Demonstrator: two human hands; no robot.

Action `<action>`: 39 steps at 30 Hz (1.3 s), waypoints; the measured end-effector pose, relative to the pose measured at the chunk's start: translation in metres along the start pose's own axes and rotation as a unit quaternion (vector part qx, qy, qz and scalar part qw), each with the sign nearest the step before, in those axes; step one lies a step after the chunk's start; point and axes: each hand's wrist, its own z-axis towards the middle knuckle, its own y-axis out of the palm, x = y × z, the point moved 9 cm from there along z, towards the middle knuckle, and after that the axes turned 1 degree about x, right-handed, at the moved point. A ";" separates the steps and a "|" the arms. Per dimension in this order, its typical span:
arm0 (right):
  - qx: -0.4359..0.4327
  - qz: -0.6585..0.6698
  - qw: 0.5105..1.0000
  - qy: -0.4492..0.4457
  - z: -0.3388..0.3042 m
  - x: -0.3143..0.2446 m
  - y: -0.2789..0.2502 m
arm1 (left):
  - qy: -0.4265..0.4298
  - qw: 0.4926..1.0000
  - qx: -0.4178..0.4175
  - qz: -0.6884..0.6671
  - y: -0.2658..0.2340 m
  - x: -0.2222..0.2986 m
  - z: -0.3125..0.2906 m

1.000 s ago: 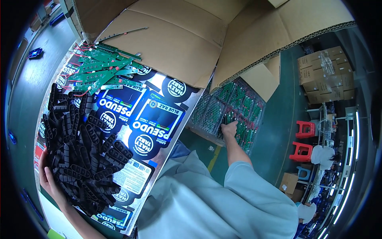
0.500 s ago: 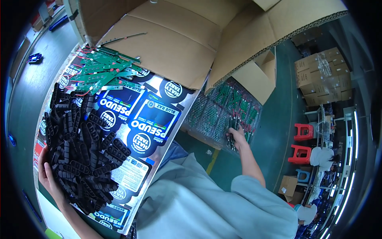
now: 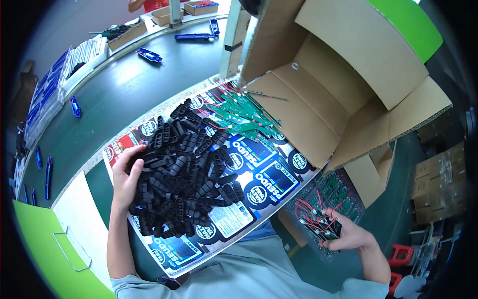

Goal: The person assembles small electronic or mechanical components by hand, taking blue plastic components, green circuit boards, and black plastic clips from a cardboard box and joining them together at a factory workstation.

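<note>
My right hand [image 3: 348, 233] is closed around a bundle of narrow circuit boards [image 3: 329, 227] with red and black wires sticking out to the left. It is raised over a clear plastic-wrapped tray [image 3: 326, 249] with more green boards inside. My left hand [image 3: 127, 177] rests at the left edge of a heap of black slotted plastic parts [image 3: 172, 182], thumb apart from the fingers. Some of its fingertips are hidden by the heap. Behind the heap lies a loose pile of green circuit boards [image 3: 244, 115] with red wires, on a printed sheet [image 3: 231, 219].
A large open cardboard box [image 3: 311, 99] stands on its side at the right back. Beyond the sheet curves a green conveyor belt [image 3: 117, 82] carrying several blue devices [image 3: 149, 55]. Red stools [image 3: 400, 255] and stacked cartons [image 3: 440, 184] are at the right. Another person's hand [image 3: 134, 5] shows at the top.
My view has swung left. My right hand has lifted the board bundle from the tray toward the sheet. My left hand stays by the black heap.
</note>
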 end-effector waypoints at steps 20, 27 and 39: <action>0.266 -0.572 0.737 -0.242 0.249 -0.214 0.035 | 0.008 1.000 0.008 -0.006 -0.007 0.003 -0.005; 0.330 -0.466 0.657 -0.493 0.154 -0.205 0.033 | -0.005 0.999 -0.020 0.032 0.006 -0.012 0.003; 0.682 -0.191 0.706 0.003 -0.075 0.245 -0.244 | 0.006 0.994 -0.021 0.111 -0.013 -0.045 0.009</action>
